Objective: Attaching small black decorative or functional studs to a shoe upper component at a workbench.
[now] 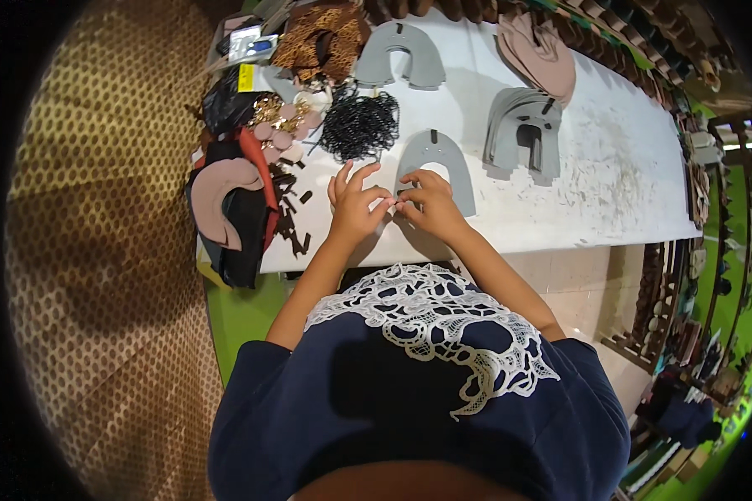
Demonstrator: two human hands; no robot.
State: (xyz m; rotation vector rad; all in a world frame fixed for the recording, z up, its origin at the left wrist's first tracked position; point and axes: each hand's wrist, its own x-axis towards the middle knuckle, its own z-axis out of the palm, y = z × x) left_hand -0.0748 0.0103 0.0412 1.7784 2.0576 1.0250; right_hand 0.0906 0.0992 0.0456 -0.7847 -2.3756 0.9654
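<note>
Over the white table [526, 225], my left hand [357, 206] and my right hand [431, 204] meet fingertip to fingertip. Each has thumb and index finger pinched together, while the left hand's other fingers stick up. Whatever lies between the fingertips is too small to make out. Just beyond, partly covered by the right hand, a grey U-shaped cut piece [451, 153] lies flat with a short dark tab at its top. A tangle of black cord loops [359, 125] sits beyond the left hand.
Dark short strips [286, 221] and curved pink pieces [217, 200] are at left, near gold fittings [269, 110] and leopard-print material [322, 40]. Farther back are grey U-shaped pieces [401, 52], a grey stack [518, 125] and pink pieces [536, 57]. Shoe racks [656, 305] stand at right.
</note>
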